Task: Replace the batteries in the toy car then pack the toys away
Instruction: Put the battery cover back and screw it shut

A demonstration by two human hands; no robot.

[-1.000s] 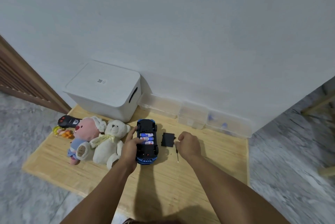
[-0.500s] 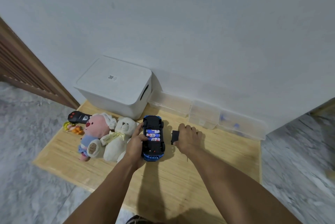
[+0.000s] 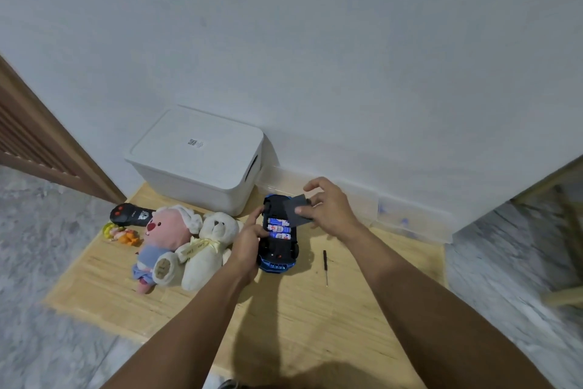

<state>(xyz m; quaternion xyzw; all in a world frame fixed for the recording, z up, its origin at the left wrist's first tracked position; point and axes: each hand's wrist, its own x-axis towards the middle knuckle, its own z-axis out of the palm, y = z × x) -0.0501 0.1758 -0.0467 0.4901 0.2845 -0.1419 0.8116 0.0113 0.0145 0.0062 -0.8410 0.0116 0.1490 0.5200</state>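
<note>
So the toy car point(image 3: 279, 232) is flipped belly-up in the middle of the wooden board point(image 3: 284, 310), nose toward me, and the battery bay is open with three blue cells point(image 3: 279, 228) sitting in it. My left hand point(image 3: 249, 242) is curled round the car's left side to keep it steady, thumb up near the bay. My right hand point(image 3: 328, 210) pinches the dark battery cover point(image 3: 298, 213) between thumb and fingers and holds it tilted over the far right edge of the bay, not seated yet.

Looks to me like the cells are in and I'm at the closing-up bit. Next the cover needs lining up flat with the opening, probably tabs first, then pressing down. After that the little screwdriver point(image 3: 325, 267) lying just right of the car should come into play, if there's a screw (can't make one out).

Half a second ago the cover was flat on the board right of the car with my right hand on top of it; now it's lifted and over the car. Left hand hasn't budged.

Plush toys point(image 3: 189, 246), the remote point(image 3: 131, 215) and the white lidded box point(image 3: 195, 161) sit to the left, nothing packed yet.
</note>
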